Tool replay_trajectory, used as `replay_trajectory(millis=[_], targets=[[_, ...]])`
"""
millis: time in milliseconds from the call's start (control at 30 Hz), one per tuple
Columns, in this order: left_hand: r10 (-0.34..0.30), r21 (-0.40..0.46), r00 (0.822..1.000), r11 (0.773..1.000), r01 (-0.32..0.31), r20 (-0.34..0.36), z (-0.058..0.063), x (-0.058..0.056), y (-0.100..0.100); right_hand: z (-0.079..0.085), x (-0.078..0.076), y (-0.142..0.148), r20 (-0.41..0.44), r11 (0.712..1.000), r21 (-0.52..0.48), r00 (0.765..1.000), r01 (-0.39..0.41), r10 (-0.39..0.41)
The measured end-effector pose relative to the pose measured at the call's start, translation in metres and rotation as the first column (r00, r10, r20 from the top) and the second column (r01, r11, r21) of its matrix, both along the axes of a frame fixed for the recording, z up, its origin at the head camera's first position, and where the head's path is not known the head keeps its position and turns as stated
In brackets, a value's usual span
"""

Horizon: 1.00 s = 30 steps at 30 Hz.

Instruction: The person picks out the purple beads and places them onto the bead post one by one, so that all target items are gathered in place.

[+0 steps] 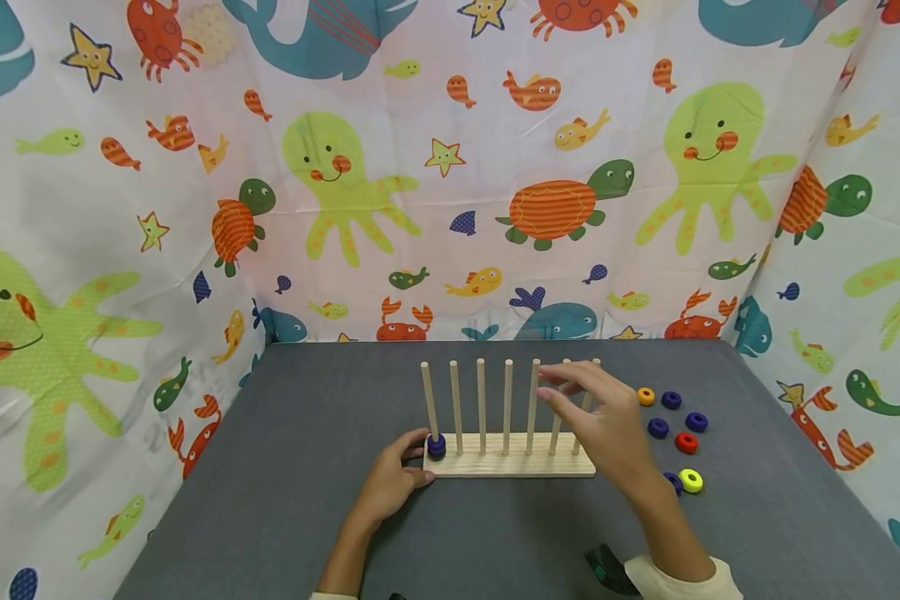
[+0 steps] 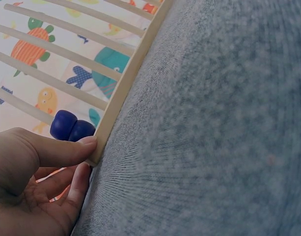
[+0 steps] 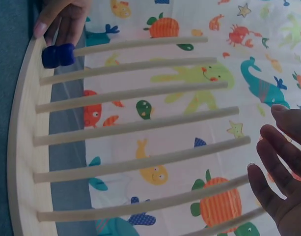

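A wooden peg stand [image 1: 510,467] with several upright pegs sits on the grey table. Two blue rings [image 1: 437,447] are stacked at the bottom of its leftmost peg; the left wrist view also shows the blue rings [image 2: 64,125] against the base. My left hand [image 1: 392,477] grips the left end of the base, thumb on the front edge and fingers behind. Near the tops of the right-hand pegs is my right hand [image 1: 607,417]. In the right wrist view the right hand [image 3: 287,169] has its fingers loosely spread, holding nothing.
Loose rings lie on the grey table [image 1: 300,417] right of the stand: an orange ring [image 1: 646,397], a red ring [image 1: 686,442], a yellow ring [image 1: 691,480] and several blue rings [image 1: 657,428]. A patterned curtain [image 1: 435,108] hangs behind and at both sides.
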State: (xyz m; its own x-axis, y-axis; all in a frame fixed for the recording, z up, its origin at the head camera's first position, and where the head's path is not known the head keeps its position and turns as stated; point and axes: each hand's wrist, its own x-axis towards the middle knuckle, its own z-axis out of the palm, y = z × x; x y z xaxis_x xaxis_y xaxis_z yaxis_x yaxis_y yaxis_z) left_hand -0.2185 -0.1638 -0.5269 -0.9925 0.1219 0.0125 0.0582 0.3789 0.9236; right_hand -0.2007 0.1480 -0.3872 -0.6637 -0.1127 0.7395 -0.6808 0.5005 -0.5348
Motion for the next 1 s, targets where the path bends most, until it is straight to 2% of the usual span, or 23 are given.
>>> replay_trajectory(millis=[267, 500, 733, 867, 1000], targets=[[-0.002, -0.015, 1.000, 1.000, 0.002, -0.007, 0.000, 0.000, 0.000, -0.014, 0.004, 0.021, 0.069, 0.998, -0.016, 0.996, 0.064, -0.063], [0.002, -0.026, 1.000, 1.000, -0.002, -0.001, 0.000, 0.001, 0.000, -0.024, 0.004, 0.043, 0.073, 0.995, -0.023, 0.993, 0.096, -0.094], [-0.001, -0.018, 1.000, 1.000, 0.001, -0.003, -0.001, 0.000, 0.001, -0.037, 0.006, 0.066, 0.137, 0.984, -0.006, 0.975, 0.178, -0.175], [0.002, -0.018, 1.000, 1.000, -0.002, 0.000, -0.001, -0.001, 0.001, -0.043, 0.007, 0.078, 0.164, 0.982, 0.009, 0.969, 0.187, -0.186], [0.003, -0.023, 1.000, 1.000, -0.003, -0.003, -0.001, -0.001, 0.000, -0.049, 0.010, 0.088, 0.216, 0.975, 0.061, 0.951, 0.212, -0.221]])
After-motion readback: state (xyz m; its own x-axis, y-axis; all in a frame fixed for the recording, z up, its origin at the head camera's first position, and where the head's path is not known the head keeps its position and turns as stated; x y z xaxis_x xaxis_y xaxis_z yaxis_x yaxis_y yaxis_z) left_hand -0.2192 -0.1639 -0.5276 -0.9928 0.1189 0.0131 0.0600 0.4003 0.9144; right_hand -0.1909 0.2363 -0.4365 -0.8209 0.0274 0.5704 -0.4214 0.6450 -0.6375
